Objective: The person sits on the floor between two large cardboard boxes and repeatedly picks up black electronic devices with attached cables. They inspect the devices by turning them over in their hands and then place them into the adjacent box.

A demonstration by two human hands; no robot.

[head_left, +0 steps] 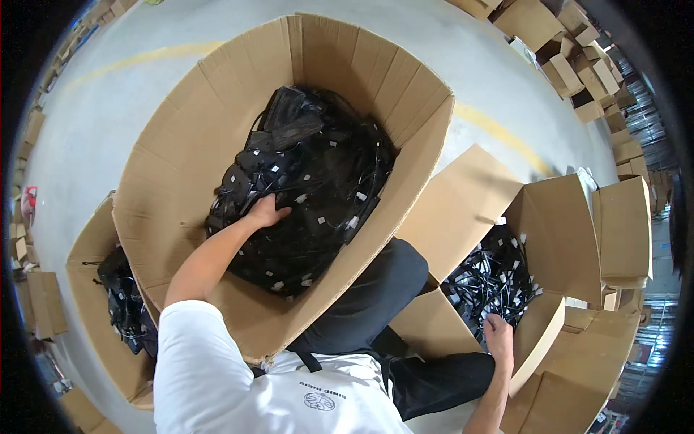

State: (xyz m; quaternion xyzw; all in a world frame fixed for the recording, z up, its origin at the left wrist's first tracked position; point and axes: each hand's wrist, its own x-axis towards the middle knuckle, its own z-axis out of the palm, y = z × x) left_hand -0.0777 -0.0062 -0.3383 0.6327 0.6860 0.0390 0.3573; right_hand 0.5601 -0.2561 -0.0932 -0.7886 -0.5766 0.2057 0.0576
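Note:
A tall brown cardboard box (173, 159) stands before me, with a heap of black cabled devices (311, 173) inside, dotted with white plugs and small white labels. My left hand (266, 213) reaches down onto this heap. Its thumb stands out to the side, while the other fingers are mostly hidden among the black parts. To my right, a smaller open carton (564, 239) holds a tangle of black cables (491, 278) with white connectors. My right hand (499, 338) is at the near edge of that tangle, fingers curled together; what they hold is too small to make out.
At the left, another cardboard box (90, 289) contains more black devices (126, 304). Flaps of the right carton (470, 202) spread outward beside my knee. Several stacked cartons (531, 25) lie at the far right, beyond a yellow floor line (506, 137).

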